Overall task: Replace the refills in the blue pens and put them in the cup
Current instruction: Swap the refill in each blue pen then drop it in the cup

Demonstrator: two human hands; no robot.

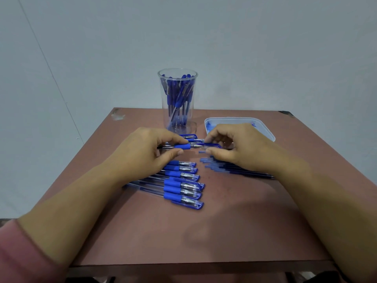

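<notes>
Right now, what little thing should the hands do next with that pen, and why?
Probably slide the cap onto the pen: the left hand holds it tip bare, and the right hand pinches the cap right at that tip.

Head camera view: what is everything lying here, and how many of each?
Table: one, reddish-brown, fills the lower view.
Cup: one, clear, far middle of the table, holds many blue pens.
Tray: one, white, far right.
Row of pens: about seven, blue and clear, centre-left.
Refills: several, thin, blue, right of the row, partly under the right arm.
Held pen: one, blue grip, uncapped.
Blue cap: one, just off the pen's tip.
Sleeve: one, pink, bottom left.
Left hand: grips the held pen.
Right hand: seems to pinch the blue cap.
</notes>
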